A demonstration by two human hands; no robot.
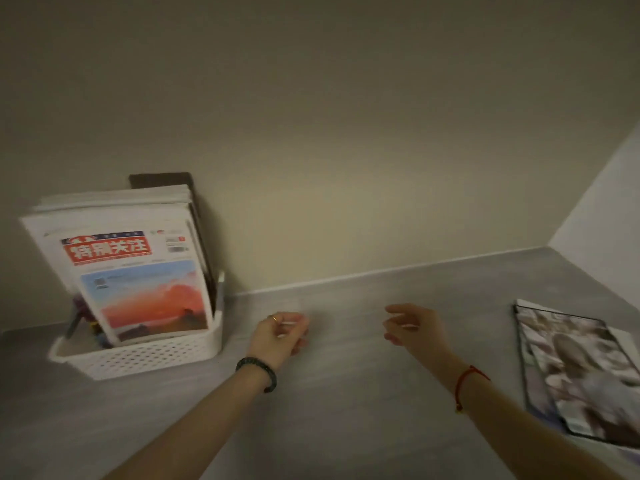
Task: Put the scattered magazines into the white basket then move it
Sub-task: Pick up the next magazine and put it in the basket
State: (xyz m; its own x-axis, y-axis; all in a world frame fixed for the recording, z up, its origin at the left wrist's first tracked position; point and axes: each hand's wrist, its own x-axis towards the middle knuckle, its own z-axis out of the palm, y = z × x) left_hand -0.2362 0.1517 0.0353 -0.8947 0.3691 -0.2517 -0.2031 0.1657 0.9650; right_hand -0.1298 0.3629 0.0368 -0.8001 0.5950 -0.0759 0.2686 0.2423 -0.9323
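White basket: stood at the left of the grey counter, close against the wall.
Magazines in basket: several stood upright inside, leaning back, a red-titled cover foremost.
Left hand: just right of the basket, over the counter, fingers loosely curled, holding nothing.
Right hand: further right of the basket, fingers relaxed, empty.
Loose magazines: lay flat, overlapping, well right of the basket.
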